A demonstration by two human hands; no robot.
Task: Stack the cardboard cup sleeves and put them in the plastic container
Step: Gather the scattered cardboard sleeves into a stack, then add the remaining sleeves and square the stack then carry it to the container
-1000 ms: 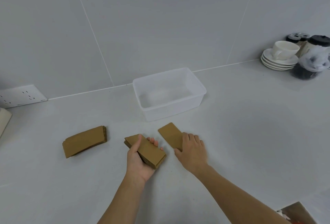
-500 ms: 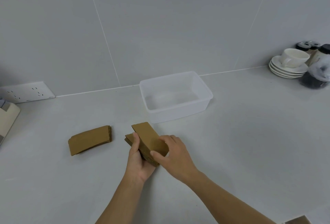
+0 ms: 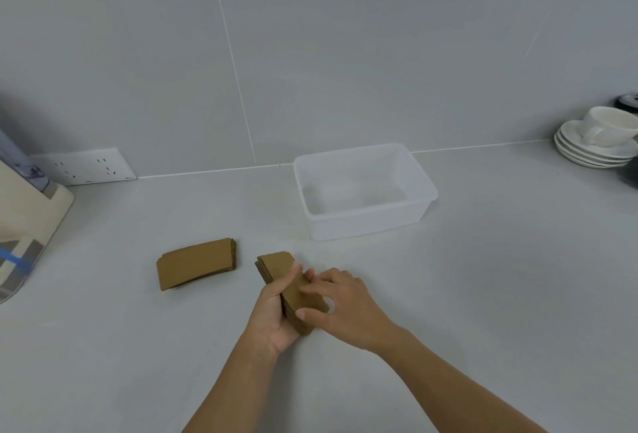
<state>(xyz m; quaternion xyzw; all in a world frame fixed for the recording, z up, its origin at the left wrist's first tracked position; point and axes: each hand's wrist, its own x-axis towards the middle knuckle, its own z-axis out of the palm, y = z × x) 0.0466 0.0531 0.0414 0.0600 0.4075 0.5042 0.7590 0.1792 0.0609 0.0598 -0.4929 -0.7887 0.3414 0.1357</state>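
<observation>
Nearest to us, both hands work one stack (image 3: 290,289) of sleeves. Our left hand (image 3: 276,315) is closed around the stack from the 9 o'clock side, thumb on top, fingers underneath. Our right hand (image 3: 340,305) presses against it from 3 o'clock, thumb at the near end and fingers curled over the top face, so both hands grip the same stack. It sits low over the counter (image 3: 483,294); whether its near end touches the surface, we cannot tell.

We judge this to be the squaring step: the top sleeve is being lined up with those beneath.

At 10 o'clock from the hands, just beside them, a second stack (image 3: 196,263) lies flat and untouched. Farther out, at 1 o'clock, the container (image 3: 366,218) stands empty near the wall. Cups and saucers (image 3: 600,142) sit far off at 2 o'clock.

Next, we think, the two stacks need joining, or the held one goes into the container. Either way we need an even squeeze on both long edges so the sleeves do not fan out.
</observation>
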